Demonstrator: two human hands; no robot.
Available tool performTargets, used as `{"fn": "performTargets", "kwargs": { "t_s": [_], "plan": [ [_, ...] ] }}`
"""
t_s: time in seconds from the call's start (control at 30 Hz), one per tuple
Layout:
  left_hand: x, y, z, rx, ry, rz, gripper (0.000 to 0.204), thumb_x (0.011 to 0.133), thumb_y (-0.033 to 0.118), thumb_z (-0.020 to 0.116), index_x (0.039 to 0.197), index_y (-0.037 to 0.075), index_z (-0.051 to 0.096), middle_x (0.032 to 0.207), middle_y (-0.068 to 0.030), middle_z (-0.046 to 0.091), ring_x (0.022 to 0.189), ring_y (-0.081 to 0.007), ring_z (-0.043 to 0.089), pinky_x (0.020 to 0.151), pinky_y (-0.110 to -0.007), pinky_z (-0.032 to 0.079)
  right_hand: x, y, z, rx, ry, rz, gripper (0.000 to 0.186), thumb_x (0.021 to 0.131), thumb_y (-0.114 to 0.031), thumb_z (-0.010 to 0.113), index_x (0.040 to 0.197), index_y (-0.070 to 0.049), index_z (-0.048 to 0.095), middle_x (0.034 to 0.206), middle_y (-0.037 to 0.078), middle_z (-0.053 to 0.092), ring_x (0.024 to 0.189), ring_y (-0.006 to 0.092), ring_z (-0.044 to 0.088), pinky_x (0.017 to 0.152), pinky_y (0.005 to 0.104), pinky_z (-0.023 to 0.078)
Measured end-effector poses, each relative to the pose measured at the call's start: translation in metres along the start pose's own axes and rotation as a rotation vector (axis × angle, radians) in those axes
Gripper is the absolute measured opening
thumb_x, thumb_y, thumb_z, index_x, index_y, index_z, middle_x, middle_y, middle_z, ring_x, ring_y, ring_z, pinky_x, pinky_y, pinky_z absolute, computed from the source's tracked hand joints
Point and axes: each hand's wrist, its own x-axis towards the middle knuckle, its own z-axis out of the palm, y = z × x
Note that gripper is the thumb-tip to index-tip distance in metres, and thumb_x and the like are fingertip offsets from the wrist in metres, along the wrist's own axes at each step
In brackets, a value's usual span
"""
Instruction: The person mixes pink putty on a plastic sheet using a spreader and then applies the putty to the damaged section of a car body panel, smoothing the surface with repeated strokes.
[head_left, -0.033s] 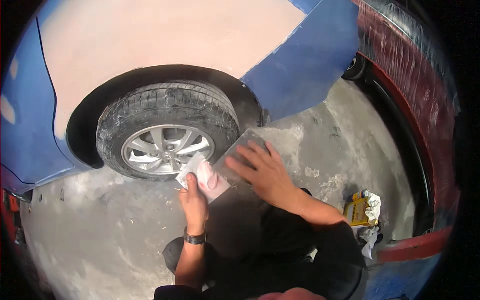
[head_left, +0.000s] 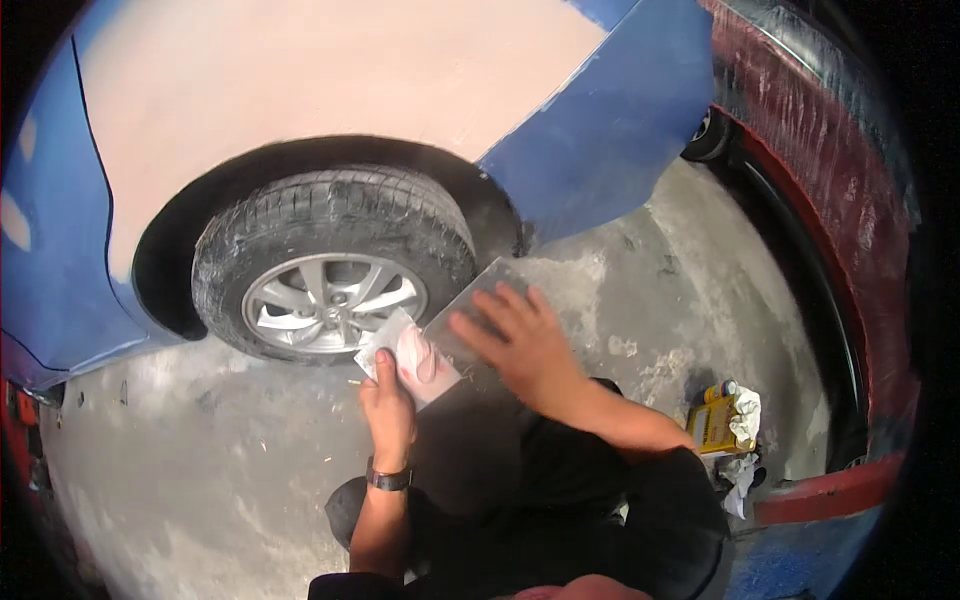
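Observation:
My left hand, with a dark watch on its wrist, grips a small white mixing board by its near left edge, thumb on top. A smear of pale pink paste with a few redder spots lies on the board. My right hand holds a flat, translucent spreader, its fingers laid across the sheet. The spreader's lower left corner is close to the board's far right edge; whether they touch I cannot tell. Both hands are in front of a dusty car wheel.
Above the wheel, a blue car's body panel carries a wide peach-coloured coat. To the right stands a dark red car under clear film. A yellow can with crumpled white paper sits on the concrete floor.

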Motion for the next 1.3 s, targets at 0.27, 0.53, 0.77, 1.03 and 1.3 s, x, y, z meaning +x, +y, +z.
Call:
{"fn": "performTargets", "kwargs": {
  "t_s": [0.27,0.53,0.77,1.03,1.3],
  "plan": [
    [0.002,-0.004,0.002,0.068,-0.078,-0.055,0.053,0.102,0.047,0.051,0.074,0.003,0.055,0.062,0.004,0.044,0.053,-0.008,0.033,0.046,-0.03,0.025,-0.006,0.0,0.013,-0.114,-0.019,-0.072,0.057,0.084,-0.013,0.061,0.14,-0.021,0.052,0.143,0.017,0.047,0.137,0.0389,0.041,0.112,0.0676,0.024],
    [0.006,-0.009,0.002,-0.161,-0.148,-0.009,0.048,0.105,0.04,0.047,0.106,-0.005,0.064,0.088,-0.0085,0.067,0.071,-0.0153,0.063,0.06,-0.03,0.051,0.0,0.012,0.007,0.708,-0.243,-0.087,0.083,0.077,0.011,0.052,0.154,-0.015,0.034,0.152,0.017,0.04,0.136,0.0384,0.043,0.108,0.0442,0.041],
    [0.003,0.008,-0.001,-0.398,-0.062,0.001,0.047,0.105,0.041,0.048,0.102,-0.004,0.064,0.088,-0.0083,0.068,0.071,-0.0158,0.064,0.061,-0.03,0.05,-0.029,0.04,0.043,0.06,-0.387,-0.079,0.084,0.08,0.005,0.058,0.156,-0.018,0.028,0.157,0.016,0.031,0.139,0.0385,0.038,0.108,0.0594,0.037],
    [-0.002,-0.009,-0.003,0.284,-0.155,0.115,0.062,0.104,0.047,0.045,0.056,0.008,0.04,0.054,0.0051,0.039,0.054,-0.007,0.033,0.047,-0.031,0.025,-0.026,0.016,0.055,0.105,-0.39,-0.449,0.07,0.086,-0.011,0.063,0.15,-0.023,0.039,0.154,0.006,0.037,0.142,0.0352,0.034,0.116,0.0627,0.021],
    [0.028,0.012,-0.038,-0.249,-0.061,-0.09,0.052,0.102,0.042,0.052,0.118,-0.007,0.061,0.103,-0.0146,0.07,0.085,-0.0222,0.072,0.073,-0.034,0.058,-0.038,0.023,0.027,0.249,-0.642,-0.409,0.076,0.079,-0.002,0.06,0.149,-0.028,0.043,0.155,0.004,0.04,0.146,0.03,0.032,0.119,0.06,0.018]
  ]
}}
